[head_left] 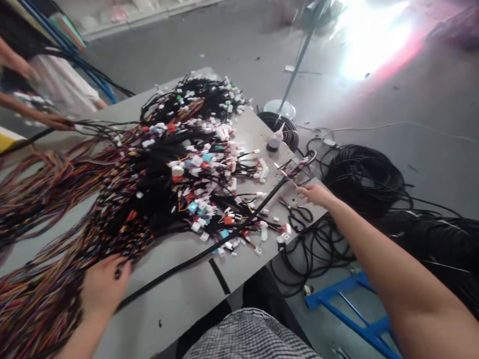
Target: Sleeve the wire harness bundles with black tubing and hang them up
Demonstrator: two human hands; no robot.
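My right hand [314, 193] is closed in a pinch on a thin pinkish stick with a pale tip [287, 175], above the table's right corner. Beneath the stick passes a long black sleeved cable [209, 249], which crosses the table diagonally and runs down past my left hand. My left hand [105, 281] is curled at the edge of a thick bundle of coloured wires [45, 299]. Small black pieces [119, 270] show between its thumb and fingers; their kind is unclear. Black-handled scissors [299, 215] lie just below my right hand.
Wire harnesses with white connectors [198, 162] are heaped mid-table. A small bottle [275, 142] and a metal hook [310, 158] are near the right edge. Black cable coils [364, 177] and a blue frame [352, 309] stand beyond it. Another person's hand [58, 121] holds cables at left.
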